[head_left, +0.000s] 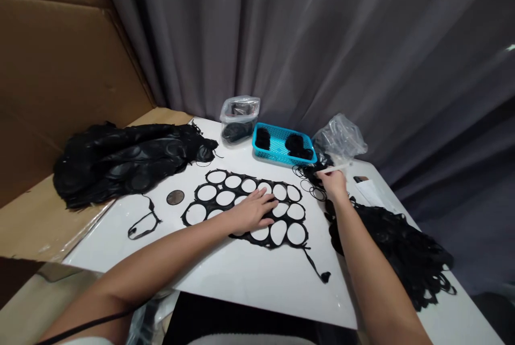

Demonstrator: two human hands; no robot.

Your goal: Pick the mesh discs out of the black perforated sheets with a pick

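A black sheet with rows of round holes (231,190) lies flat on the white table (241,275). My left hand (251,211) rests on it with fingers spread, holding nothing. To the right, my right hand (333,183) has its fingers closed on a thin white stick-like tool (333,169). That hand is beside a loose heap of thin black rings (311,174). Just behind the rings stands a blue basket (273,159) with stacks of black rings (296,144) inside. A small dark disc (175,197) lies left of the sheet.
Black sheets (132,160) are piled at the left on cardboard, and a heap of black scraps (402,248) lies at the right. A clear container (240,118) and a plastic bag (341,137) stand near the grey curtain (281,39). Black strips lie near the front.
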